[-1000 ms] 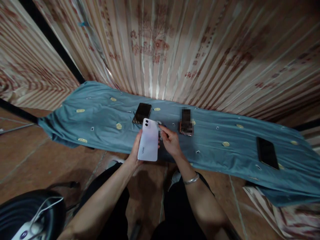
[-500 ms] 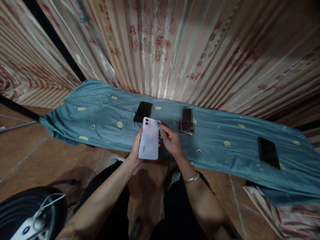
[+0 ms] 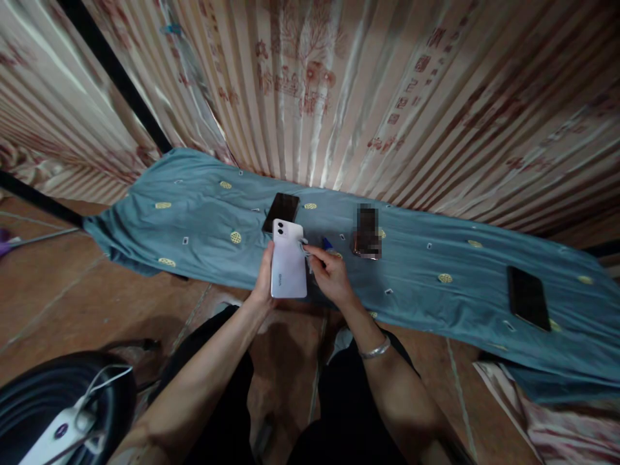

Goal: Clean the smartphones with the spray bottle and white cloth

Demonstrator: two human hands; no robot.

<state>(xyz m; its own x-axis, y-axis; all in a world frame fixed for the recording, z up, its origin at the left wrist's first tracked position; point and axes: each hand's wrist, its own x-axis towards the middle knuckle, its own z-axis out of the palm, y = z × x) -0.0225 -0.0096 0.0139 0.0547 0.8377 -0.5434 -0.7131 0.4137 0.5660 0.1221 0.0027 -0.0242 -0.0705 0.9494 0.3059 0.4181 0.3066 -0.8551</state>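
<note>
Fingers [image 3: 317, 251] together on greyish scrap [image 3: 304, 241] (right hand [image 3: 332, 276]), lilac phone [image 3: 289, 263] in left hand [image 3: 263, 283]

Dark phone [image 3: 282, 210] in way just beyond held phone [image 3: 289, 265]; teal cloth [image 3: 411, 274] open left of rightmost phone [image 3: 527, 298].

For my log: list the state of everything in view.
Pale phone: held, back showing.
Grey thing: apparently pinched, otherwise unclear.
Left phone: screen dark, partly hidden.
Right phone: flat, screen dark.
Middle object: pixelated, unclear.
Sheet: spread, wrinkled.
Curtain: hanging, pleated.
Black tubing: coiled.
Bracelet: worn.
</note>
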